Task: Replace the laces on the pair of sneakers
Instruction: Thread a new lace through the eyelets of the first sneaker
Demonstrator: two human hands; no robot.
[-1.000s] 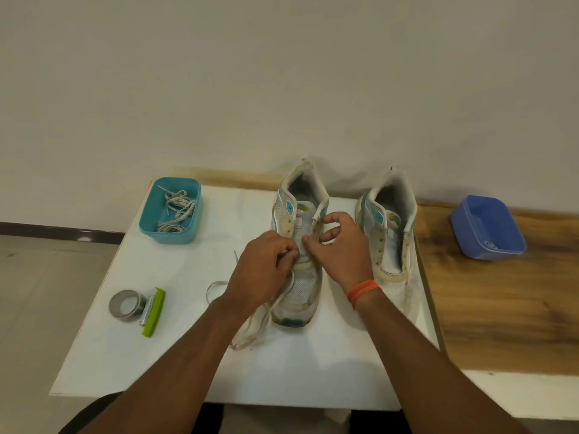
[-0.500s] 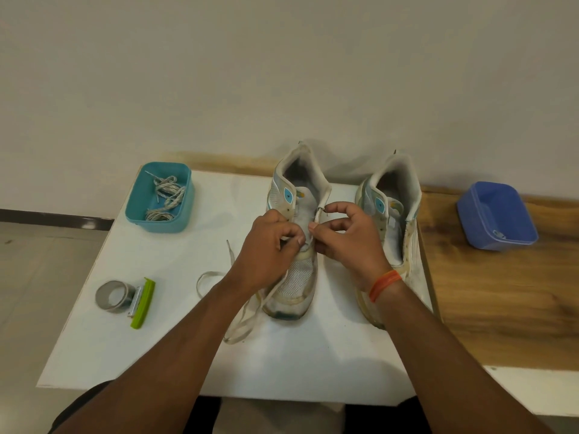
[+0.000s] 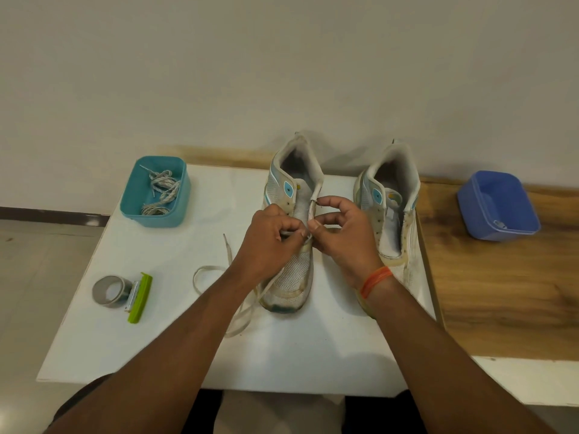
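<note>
So both hands are working the left sneaker point(image 3: 289, 245), which sits toe-toward-the-person on the white bench point(image 3: 156, 339) with its heel to the wall, probably so the eyelets face up and are easy to reach. The left hand point(image 3: 269, 242) has its fingers curled and pinching the new lace point(image 3: 241, 311) right at the lower eyelets, and the slack of that lace trails off the toe and loops across the bench to the left. The right hand point(image 3: 344, 236) has thumb and forefinger pinched on the edge of the eyelet flap, I'd guess to hold it open so the lace tip can go through; the other fingers are loosely curled. The second sneaker point(image 3: 391, 214) stands just beside it, to the right, with bare eyelets, so it looks like that one is waiting its turn. The teal tub point(image 3: 155, 192) at the back left holds a tangle of old-looking laces, the blue tub point(image 3: 498, 205) sits on the wooden part well off to the right, and a tape roll with a green dispenser point(image 3: 125, 292) sits near the left edge. Compared with half a second ago, barely anything differs: the hands sit at about the same spot on the shoe, the right forefinger is hooked a bit higher on the flap, and the loose lace lies the same way.
</note>
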